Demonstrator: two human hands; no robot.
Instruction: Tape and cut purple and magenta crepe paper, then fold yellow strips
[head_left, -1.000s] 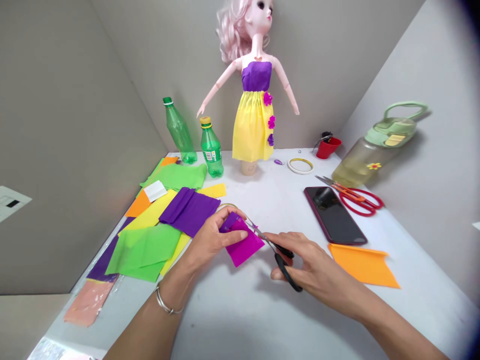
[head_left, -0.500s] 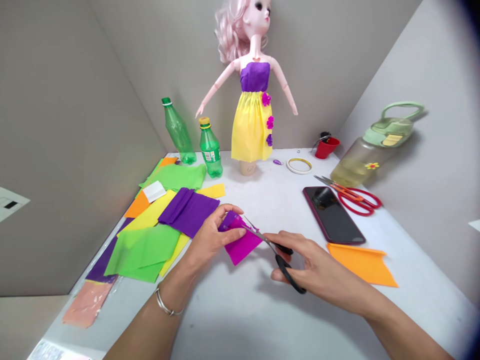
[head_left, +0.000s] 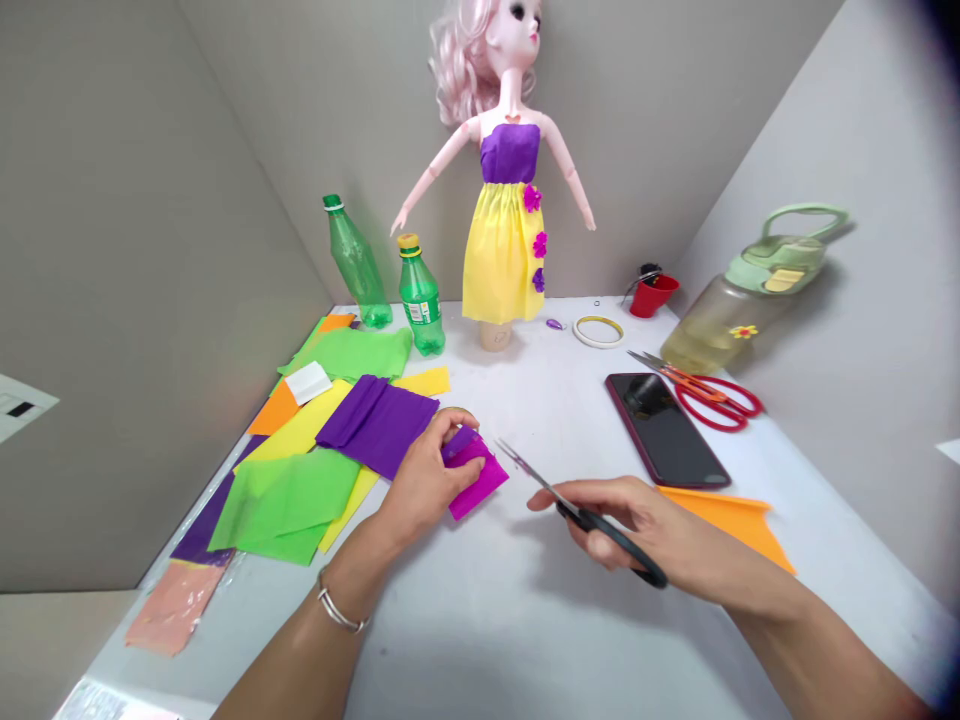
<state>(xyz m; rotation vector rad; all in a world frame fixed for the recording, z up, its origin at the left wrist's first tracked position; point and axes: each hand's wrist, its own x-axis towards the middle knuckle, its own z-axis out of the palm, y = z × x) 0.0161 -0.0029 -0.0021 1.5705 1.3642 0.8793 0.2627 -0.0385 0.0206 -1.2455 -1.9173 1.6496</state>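
With three flowers (head_left: 540,245) already on the yellow skirt (head_left: 495,260) at upper centre, your left hand (head_left: 424,480) pinches the magenta sheet (head_left: 474,492) mid-frame, apparently unshaped, while your right hand (head_left: 645,515) holds the black-handled scissors (head_left: 579,516) clear.

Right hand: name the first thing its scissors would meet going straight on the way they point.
Probably the left hand, close to the magenta piece that it holds. Depth is unclear in this single view, so the scissors might pass above both.
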